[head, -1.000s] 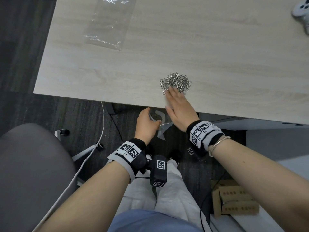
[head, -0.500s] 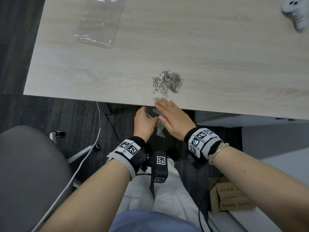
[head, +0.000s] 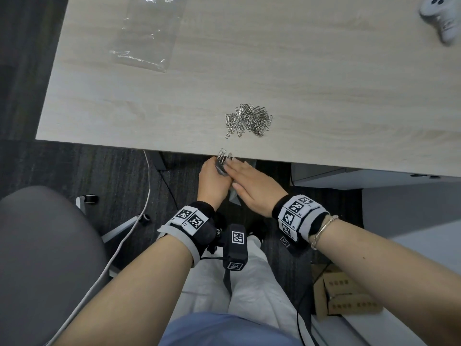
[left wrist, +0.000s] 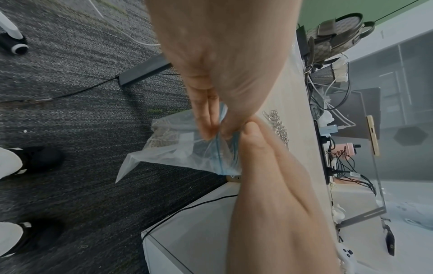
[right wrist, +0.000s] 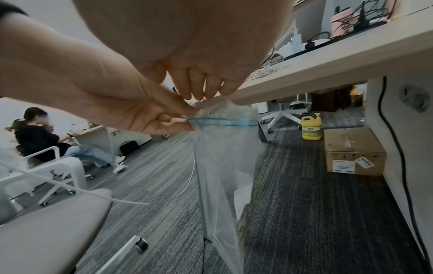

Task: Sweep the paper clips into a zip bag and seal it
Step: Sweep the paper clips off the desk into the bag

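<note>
Bench [head: 311,71]: its near edge works as the drop-off lip; there is broad bare top behind the clips.
Bag [right wrist: 225,157]: hangs just below that edge, mouth up, so clips fall straight in; some already lie at its bottom.
Left hand [head: 212,182]: pinches the bag's rim, holding the mouth at the edge.
Right hand [head: 252,186]: flat and released, fingers at the edge, dragging a few clips over.
Clips [head: 249,121]: most are heaped near the edge, unswept.

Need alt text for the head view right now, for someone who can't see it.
At the desk edge, the left hand holds a zip bag while the right hand sweeps paper clips in; a pile remains.
</note>
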